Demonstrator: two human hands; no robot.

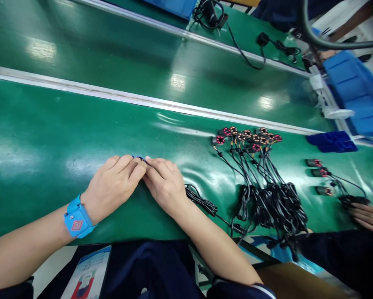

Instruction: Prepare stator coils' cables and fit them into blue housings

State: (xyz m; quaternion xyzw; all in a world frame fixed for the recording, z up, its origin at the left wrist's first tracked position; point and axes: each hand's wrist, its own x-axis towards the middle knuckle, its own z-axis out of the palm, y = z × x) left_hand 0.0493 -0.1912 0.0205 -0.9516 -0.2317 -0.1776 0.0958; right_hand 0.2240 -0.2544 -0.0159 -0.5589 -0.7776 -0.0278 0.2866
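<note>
The small blue-and-black piece is at your fingertips, over the glossy green tabletop, so covered that you can't make out its shape here. Your bare left hand has its thumb and fingers pinched shut on it, and your bare right hand closes on it from the other side, the two touching or nearly so. This looks like fine, two-handed fitting or working of the piece; the next move seems to call for an even pinch and small finger turns rather than arm pull. Just beside your right wrist lies a loosely coiled black cable; your hand hides whether it joins the piece, so leave it slack. Farther right are the short metal cylinders with red and copper windings, their bundled black cables below, and beyond them a co-worker's hand.
</note>
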